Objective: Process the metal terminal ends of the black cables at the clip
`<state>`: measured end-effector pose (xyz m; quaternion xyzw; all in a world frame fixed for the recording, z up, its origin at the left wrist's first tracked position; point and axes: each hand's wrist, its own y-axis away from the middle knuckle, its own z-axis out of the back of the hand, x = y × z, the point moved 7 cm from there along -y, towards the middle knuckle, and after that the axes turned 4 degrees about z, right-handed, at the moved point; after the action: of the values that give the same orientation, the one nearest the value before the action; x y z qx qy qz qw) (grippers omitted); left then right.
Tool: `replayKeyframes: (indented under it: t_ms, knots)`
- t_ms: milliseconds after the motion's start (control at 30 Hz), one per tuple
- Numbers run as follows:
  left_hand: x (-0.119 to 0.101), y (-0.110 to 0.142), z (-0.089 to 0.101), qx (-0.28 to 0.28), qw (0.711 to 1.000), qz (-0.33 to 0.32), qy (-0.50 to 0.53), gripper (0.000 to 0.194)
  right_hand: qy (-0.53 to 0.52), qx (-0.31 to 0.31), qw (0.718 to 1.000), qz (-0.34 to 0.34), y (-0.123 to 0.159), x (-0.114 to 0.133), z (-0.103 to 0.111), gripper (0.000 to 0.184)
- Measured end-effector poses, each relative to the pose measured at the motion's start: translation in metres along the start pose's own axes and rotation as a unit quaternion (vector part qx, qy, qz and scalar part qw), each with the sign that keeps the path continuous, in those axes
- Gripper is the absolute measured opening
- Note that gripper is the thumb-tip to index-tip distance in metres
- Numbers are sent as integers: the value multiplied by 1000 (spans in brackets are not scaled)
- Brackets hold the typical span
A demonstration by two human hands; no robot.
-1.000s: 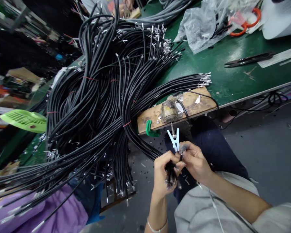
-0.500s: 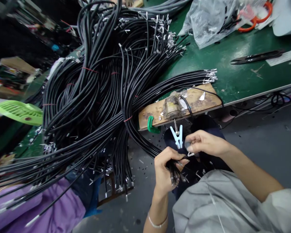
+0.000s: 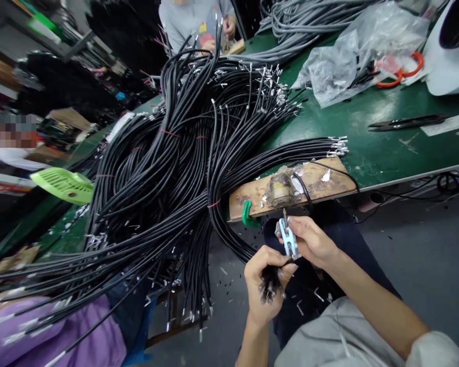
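Note:
My left hand (image 3: pixel 265 283) is closed around the ends of a bundle of black cables (image 3: pixel 239 244), with one cable end pinched forward between thumb and finger. My right hand (image 3: pixel 311 239) squeezes a light-blue clothespin-like clip (image 3: pixel 288 237). This clip sits on the metal shaft of a small, dirty motor (image 3: pixel 281 188), and its lower tips meet the pinched cable end. The motor is fixed on a wooden board (image 3: pixel 321 181) at the table edge. A green clamp (image 3: pixel 248 214) grips the board's left part.
A big heap of black cables (image 3: pixel 156 173) covers the left of the green table (image 3: pixel 390 153). Snips (image 3: pixel 409 122), orange-handled scissors (image 3: pixel 400 71) and a plastic bag (image 3: pixel 336 71) lie to the right. A person in purple (image 3: pixel 80 336) sits at left; another person's hands (image 3: pixel 229 25) are across the table.
My right hand has moved from beside the cable end onto the blue clip and closed its legs together. The left hand keeps hold of the bundle. The camera view has shifted.

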<state>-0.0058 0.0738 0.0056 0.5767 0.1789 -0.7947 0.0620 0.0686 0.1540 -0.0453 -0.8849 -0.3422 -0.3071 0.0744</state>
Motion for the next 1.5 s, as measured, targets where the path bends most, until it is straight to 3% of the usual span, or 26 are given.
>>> replayKeyframes:
  t_ms: [133,233,400,500,600,633,700,900,967,1033,1133,1200,1267,1400,1500]
  knots:
    - [-2,-1,-1,10,1000,6,-5,6,-25,32,999,-31,3,-7,3,47]
    - [-2,2,0,19,1000,-2,-8,6,-11,3,1000,-23,8,-8,25,47]
    - [-5,5,2,47,999,-20,3,4,180,-31,983,31,28,10,55,29]
    - [-1,4,-3,90,995,7,-30,6,338,17,933,124,44,31,37,20]
    - [6,4,-7,111,991,37,-68,4,476,113,839,240,60,41,-3,14]
    - [8,4,-8,114,990,40,-73,8,501,124,812,270,65,41,-13,14]
    - [10,6,-7,111,990,36,-80,10,513,98,791,318,69,42,-22,10]
    - [2,18,0,47,994,2,-98,7,491,-70,795,350,67,28,-5,15]
    - [-1,20,1,28,995,3,-93,6,469,-112,811,331,65,22,5,15]
    - [-1,20,-1,22,995,17,-97,5,422,-110,853,286,60,16,15,17]
    - [1,18,-3,29,993,30,-109,4,388,-25,891,237,58,15,15,11]
    - [2,18,-5,38,993,21,-108,5,409,16,877,251,61,21,8,2]
    - [1,17,-7,50,993,15,-109,7,443,3,853,275,65,26,3,3]
    - [4,18,-15,115,983,37,-135,13,507,-70,814,275,62,23,1,26]
    - [8,19,-16,148,975,58,-153,15,508,-87,822,242,55,20,8,37]
